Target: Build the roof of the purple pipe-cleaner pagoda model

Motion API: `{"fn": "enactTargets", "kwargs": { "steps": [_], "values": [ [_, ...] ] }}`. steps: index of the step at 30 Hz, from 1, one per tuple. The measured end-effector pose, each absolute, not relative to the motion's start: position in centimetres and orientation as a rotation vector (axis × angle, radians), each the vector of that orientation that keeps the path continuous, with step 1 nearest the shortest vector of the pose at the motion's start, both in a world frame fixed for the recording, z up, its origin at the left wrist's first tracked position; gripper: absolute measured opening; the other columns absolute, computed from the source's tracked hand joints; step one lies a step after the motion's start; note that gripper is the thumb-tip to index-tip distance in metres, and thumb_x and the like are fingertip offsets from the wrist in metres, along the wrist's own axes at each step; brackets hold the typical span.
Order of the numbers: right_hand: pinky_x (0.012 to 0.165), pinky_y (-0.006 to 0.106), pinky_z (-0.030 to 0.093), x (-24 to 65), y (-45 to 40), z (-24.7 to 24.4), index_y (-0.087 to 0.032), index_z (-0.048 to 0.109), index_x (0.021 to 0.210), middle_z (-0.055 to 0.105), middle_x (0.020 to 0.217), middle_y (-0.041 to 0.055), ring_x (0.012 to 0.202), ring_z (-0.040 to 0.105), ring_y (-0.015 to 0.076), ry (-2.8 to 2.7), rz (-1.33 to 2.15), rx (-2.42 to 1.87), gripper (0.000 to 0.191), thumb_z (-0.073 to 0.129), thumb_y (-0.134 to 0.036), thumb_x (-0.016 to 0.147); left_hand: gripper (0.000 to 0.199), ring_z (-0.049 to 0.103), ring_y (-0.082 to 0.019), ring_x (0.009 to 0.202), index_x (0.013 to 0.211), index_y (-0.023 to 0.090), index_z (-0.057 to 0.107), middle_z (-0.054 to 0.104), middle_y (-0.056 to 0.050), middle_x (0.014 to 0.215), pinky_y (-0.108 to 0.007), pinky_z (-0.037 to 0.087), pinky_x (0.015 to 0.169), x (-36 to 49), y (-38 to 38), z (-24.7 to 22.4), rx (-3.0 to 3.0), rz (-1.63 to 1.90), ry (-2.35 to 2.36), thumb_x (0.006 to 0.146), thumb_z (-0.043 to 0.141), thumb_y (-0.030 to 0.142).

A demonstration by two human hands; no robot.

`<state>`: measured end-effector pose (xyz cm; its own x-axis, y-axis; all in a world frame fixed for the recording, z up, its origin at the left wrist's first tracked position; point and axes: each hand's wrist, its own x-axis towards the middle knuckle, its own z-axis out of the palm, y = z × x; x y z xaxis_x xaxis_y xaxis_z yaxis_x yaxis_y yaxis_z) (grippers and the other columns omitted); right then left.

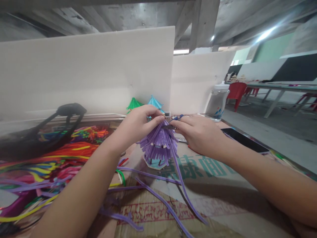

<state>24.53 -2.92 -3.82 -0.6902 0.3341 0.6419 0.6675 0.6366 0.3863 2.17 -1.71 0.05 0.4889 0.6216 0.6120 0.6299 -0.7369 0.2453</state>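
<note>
A small purple pavilion model (158,143), with two tiers of roof made of fuzzy pipe cleaners, stands upright on a pale base. My left hand (145,120) is closed at its peak, thumb and fingers pinching the tip of a purple pipe cleaner. Beside the peak, my right hand (195,132) is closed around a small metal tool with a blue part (177,117); its kind is mostly hidden by the fingers. A long purple pipe cleaner (184,185) hangs from the roof down to the table. Under my right hand lies another metal tool (182,140), partly covered.
Loose purple strips (160,201) lie in front. Heaped colourful pipe cleaners (76,148) and a black strapped object (49,129) are at left. Behind stand green (134,103) and blue (154,100) roofed models. A phone (244,140) and water bottle (216,102) are at right.
</note>
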Motion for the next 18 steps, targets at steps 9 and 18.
{"fn": "enactTargets", "kwargs": {
  "steps": [9,18],
  "values": [
    [0.071,0.034,0.043,24.40,-3.12,-3.57,-0.010,0.064,0.115,0.070,0.089,0.0106,0.083,0.063,0.0212,-2.331,-0.811,-0.765,0.029,0.043,-0.019,0.098,0.026,0.063,-0.019,0.085,0.088,0.018,0.071,0.071,-0.004,0.089,-0.030,0.047,0.081,2.14,-1.64,0.02,-2.708,-1.111,-1.136,0.090,0.053,0.036],
    [0.072,0.034,0.044,24.43,-3.24,-3.44,-0.010,0.065,0.114,0.070,0.088,0.0105,0.083,0.064,0.0211,-2.352,-0.813,-0.788,0.031,0.040,-0.018,0.098,0.025,0.063,-0.018,0.086,0.088,0.018,0.070,0.071,-0.003,0.089,-0.030,0.047,0.081,2.29,-1.80,-0.03,-2.714,-1.132,-1.126,0.091,0.053,0.035]
  ]
}}
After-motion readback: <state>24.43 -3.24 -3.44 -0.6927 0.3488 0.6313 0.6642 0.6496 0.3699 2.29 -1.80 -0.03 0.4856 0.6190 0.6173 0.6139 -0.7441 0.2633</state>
